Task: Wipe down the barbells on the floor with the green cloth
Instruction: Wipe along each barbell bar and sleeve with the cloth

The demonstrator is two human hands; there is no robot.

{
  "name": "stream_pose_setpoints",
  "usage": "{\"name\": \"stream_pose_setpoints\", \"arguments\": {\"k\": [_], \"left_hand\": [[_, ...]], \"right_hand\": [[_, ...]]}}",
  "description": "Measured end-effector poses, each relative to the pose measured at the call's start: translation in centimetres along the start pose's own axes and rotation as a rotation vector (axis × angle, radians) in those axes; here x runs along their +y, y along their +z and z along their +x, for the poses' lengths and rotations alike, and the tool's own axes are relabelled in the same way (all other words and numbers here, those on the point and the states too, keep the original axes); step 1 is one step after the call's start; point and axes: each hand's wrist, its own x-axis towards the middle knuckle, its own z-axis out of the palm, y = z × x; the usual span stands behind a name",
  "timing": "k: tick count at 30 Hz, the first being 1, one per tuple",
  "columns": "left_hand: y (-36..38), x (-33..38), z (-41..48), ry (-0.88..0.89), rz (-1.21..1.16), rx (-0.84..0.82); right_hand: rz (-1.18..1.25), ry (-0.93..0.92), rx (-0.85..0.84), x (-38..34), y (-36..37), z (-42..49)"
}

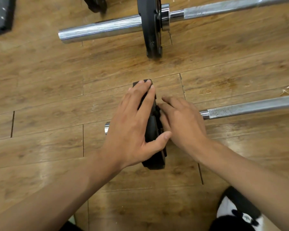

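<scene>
From the head view, both hands are on the black weight plate of the near barbell, which lies on the wooden floor. The left hand clasps the plate, fingers laid along its left face and thumb hooked over the rim. The right hand presses flat against the plate's right face near the bar, grasping nothing that shows. A far barbell lies across the top with its own plate.

The green cloth is nowhere in view, so wiping does not seem under way; this looks like steadying or shifting the plate. The next move probably calls for fetching the cloth and running it along the bare steel.

The hands hide the plate's hub and most of the near bar's short end. Both bars run off the right edge. A shoe and a dark object at top left are cut off.
</scene>
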Motion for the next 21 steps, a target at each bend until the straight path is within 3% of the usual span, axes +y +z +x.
{"name": "stream_pose_setpoints", "arguments": {"k": [2, 7, 11, 14, 18, 21], "left_hand": [[-0.2, -0.2, 0.5, -0.003, 0.028, -0.023], [-0.8, -0.9, 1.2, 0.006, 0.076, -0.061], [-1.1, -1.0, 2.9, -0.061, 0.134, -0.088], [-1.3, -0.3, 2.9, -0.088, 0.310, -0.009], [-0.1, 1.0, 1.6, -0.110, 0.195, -0.038], [-0.2, -0.1, 3.9, -0.139, 0.156, -0.030]], "right_hand": [[0.052, 0.043, -0.015, -0.1, 0.0, 0.7], [-0.035, -0.099, 0.067, 0.0, 0.1, -3.6], [-0.024, 0.052, -0.121, 0.7, -0.8, 2.8], [0.020, 0.016, 0.012, 0.4, -0.3, 1.8], [-0.043, -0.100, 0.085, 0.5, 0.9, -1.7], [-0.005, -0.022, 0.002, 0.8, -0.2, 2.8]]}}
